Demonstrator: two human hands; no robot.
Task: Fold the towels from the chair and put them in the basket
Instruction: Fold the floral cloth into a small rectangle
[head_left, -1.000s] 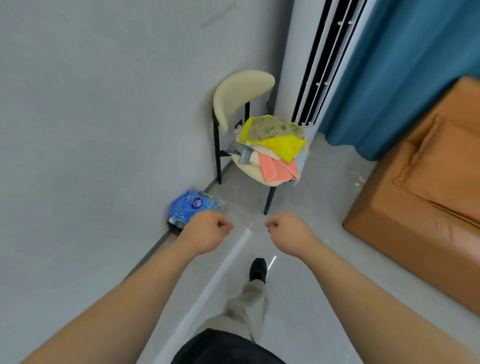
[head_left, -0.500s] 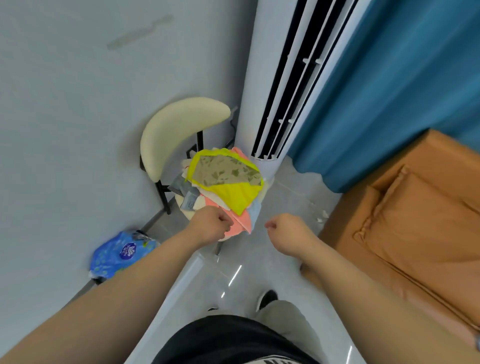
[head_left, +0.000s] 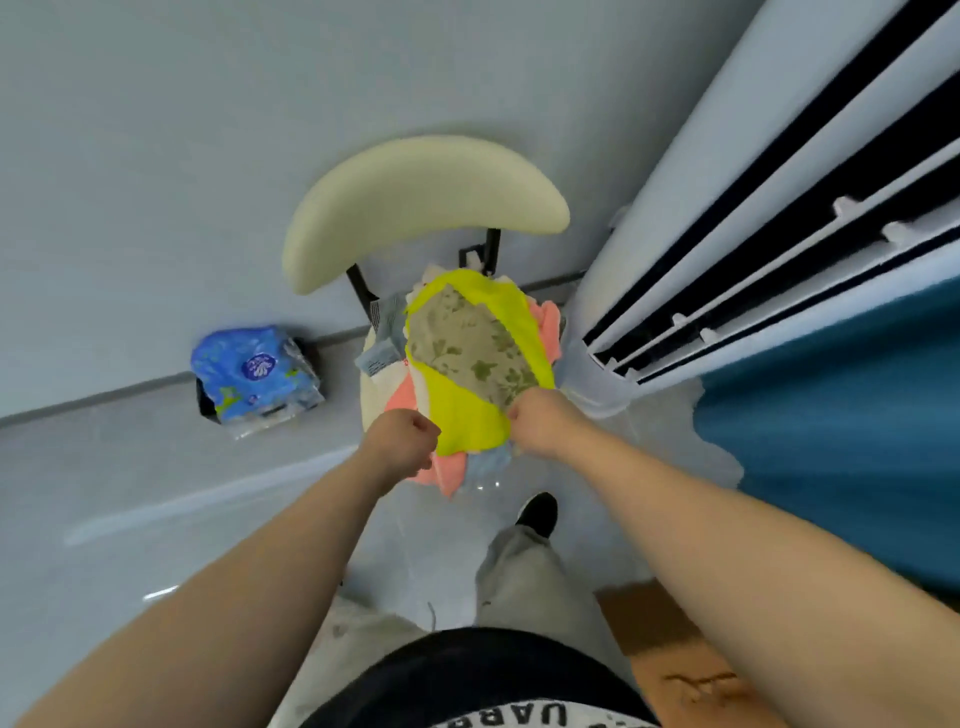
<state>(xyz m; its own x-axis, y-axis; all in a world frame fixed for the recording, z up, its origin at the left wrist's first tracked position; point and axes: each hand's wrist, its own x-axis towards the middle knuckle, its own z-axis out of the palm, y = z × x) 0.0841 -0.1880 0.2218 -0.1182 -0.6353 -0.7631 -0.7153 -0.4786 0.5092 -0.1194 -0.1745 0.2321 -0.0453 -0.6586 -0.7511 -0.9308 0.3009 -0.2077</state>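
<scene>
White capital letters run along the hem of the person's dark shirt (head_left: 483, 670) at the bottom edge of the head view; only a cut-off stretch like "UARB" can be made out. The blue plastic pack (head_left: 254, 374) on the floor by the wall carries a round purple emblem, but its print is too small to read. The pack rests against something black, of which only a corner shows.

The towels lie in a loose heap on the seat of the cream chair (head_left: 415, 197), which stands against the wall beside a tall white air conditioner (head_left: 727, 208). A floral towel (head_left: 467, 348) is on top, over a yellow towel (head_left: 467, 415). A pink towel (head_left: 441, 475) hangs off the front edge, and a grey-blue cloth (head_left: 379, 353) pokes out on the left.

The left hand (head_left: 402, 439) is a closed fist just beside the yellow towel's near edge, with no cloth visible in it. The right hand (head_left: 537, 426) is curled at the near corner of the floral towel; whether it pinches the cloth cannot be told.

A teal curtain (head_left: 831, 415) hangs on the right.
</scene>
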